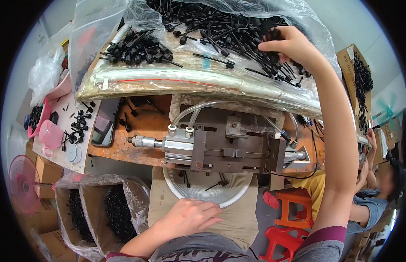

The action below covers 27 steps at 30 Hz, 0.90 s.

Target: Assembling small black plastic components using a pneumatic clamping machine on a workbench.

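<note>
My right hand (292,46) reaches up to the far right of a plastic-lined tray (203,83). Its fingers are curled around black plastic parts with thin stems (272,35); how many is hidden. A big heap of the same black parts (229,32) lies around and beneath it. My left hand (192,218) rests with its fingers stretched out at the near rim of a white plastic basket (238,198) on my lap, holding nothing. A few black stemmed parts (221,181) lie inside that basket. Between basket and tray stands a metal bench fixture (233,150) with an air cylinder (179,148).
Clear air tubes (203,107) arch over the fixture. At left are a phone (106,122), a pink cup (51,134) and loose parts. Lined boxes of black parts (82,183) stand lower left. Red stools (283,242) and another person (364,209) are at right.
</note>
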Each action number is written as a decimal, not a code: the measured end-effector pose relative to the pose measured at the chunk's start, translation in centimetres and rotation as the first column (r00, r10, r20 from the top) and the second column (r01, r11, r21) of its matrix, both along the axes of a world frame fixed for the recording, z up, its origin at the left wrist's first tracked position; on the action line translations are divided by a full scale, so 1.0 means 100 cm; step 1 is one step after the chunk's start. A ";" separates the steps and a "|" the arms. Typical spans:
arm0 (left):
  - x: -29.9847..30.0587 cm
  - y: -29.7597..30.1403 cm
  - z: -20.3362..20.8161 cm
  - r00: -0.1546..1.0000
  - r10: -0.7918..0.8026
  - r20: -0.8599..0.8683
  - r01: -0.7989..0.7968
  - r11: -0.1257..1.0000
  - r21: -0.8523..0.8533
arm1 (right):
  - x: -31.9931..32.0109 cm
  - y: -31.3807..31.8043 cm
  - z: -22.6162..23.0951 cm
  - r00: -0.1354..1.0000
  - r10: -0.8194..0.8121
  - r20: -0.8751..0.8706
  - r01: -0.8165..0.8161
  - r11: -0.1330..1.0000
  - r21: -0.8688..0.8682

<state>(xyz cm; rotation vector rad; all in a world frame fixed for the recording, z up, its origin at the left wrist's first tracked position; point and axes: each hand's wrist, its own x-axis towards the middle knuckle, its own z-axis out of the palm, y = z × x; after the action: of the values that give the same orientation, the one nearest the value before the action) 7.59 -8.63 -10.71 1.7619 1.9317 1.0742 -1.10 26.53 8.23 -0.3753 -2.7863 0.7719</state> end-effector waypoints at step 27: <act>-0.010 0.030 0.053 0.708 0.045 0.705 -0.260 0.945 0.201 | 0.159 -0.127 -0.126 0.675 0.618 -0.403 -0.127 0.636 0.761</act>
<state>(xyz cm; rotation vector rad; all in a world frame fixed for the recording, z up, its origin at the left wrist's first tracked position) 6.62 -5.68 -5.37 1.0435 1.4919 1.8347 14.76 13.79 -4.36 0.5883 -2.2320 -0.1448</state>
